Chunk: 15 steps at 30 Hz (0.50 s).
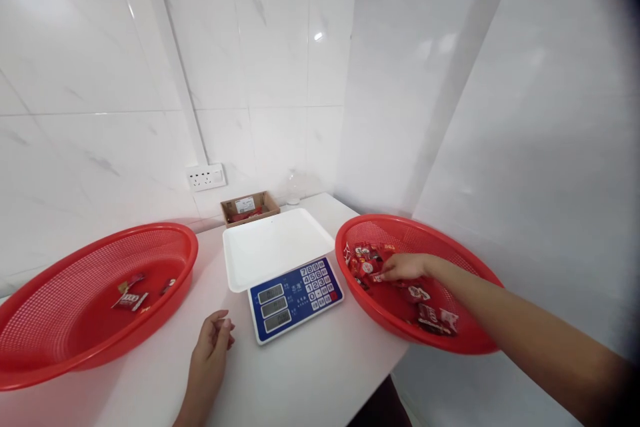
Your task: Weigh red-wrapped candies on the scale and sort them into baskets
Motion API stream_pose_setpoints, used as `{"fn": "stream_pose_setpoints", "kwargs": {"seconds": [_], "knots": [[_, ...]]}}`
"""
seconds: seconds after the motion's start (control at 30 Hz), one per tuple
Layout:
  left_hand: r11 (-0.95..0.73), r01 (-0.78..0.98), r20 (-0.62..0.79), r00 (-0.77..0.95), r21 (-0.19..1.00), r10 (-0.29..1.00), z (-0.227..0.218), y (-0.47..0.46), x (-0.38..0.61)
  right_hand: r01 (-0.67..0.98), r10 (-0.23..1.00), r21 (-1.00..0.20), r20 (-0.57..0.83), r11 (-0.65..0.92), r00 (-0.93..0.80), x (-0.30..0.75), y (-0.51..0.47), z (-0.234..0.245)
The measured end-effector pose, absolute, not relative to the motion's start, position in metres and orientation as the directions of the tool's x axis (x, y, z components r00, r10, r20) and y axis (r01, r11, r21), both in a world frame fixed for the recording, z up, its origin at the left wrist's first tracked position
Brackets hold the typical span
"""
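My right hand (406, 267) reaches down into the right red basket (480, 283), its fingertips closed on a small red packet (379, 277). Around it lie several more red wrapped packets (364, 252), and a few others (435, 320) are nearer the basket's front side. My left hand (210, 347) rests on the table just left of the scale, its fingers curled in with nothing seen in them. Between the two hands stands the scale with a blue keypad panel (296, 300) and a bare white tray (275, 247). The digits on its displays are too faint to read.
A second red basket (175, 240) on the left holds several small packets (131, 300). Behind the scale is a cardboard box (271, 204) with red packets inside, beside a clear plastic item (293, 190). White walls close in at the back and right. A socket (206, 177) is on the wall.
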<state>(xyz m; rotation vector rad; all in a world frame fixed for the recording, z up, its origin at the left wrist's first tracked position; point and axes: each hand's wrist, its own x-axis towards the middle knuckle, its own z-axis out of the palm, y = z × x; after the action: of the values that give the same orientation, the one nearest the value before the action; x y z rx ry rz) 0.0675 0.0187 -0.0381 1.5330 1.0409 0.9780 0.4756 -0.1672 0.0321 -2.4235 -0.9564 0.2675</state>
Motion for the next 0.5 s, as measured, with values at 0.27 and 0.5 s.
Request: {"fn": "stream_pose_setpoints", "kwargs": {"seconds": [0.27, 0.5], "knots": [[-0.154, 0.170, 0.091, 0.328, 0.973, 0.940, -0.041, 0.022, 0.067, 0.734, 0.881, -0.488, -0.283, -0.473, 0.380, 0.455, -0.130, 0.031], [-0.142, 0.164, 0.090, 0.289, 0.976, 0.953, -0.035, 0.018, 0.066, 0.779, 0.892, -0.478, -0.391, -0.406, 0.225, 0.438, -0.149, 0.036]]}}
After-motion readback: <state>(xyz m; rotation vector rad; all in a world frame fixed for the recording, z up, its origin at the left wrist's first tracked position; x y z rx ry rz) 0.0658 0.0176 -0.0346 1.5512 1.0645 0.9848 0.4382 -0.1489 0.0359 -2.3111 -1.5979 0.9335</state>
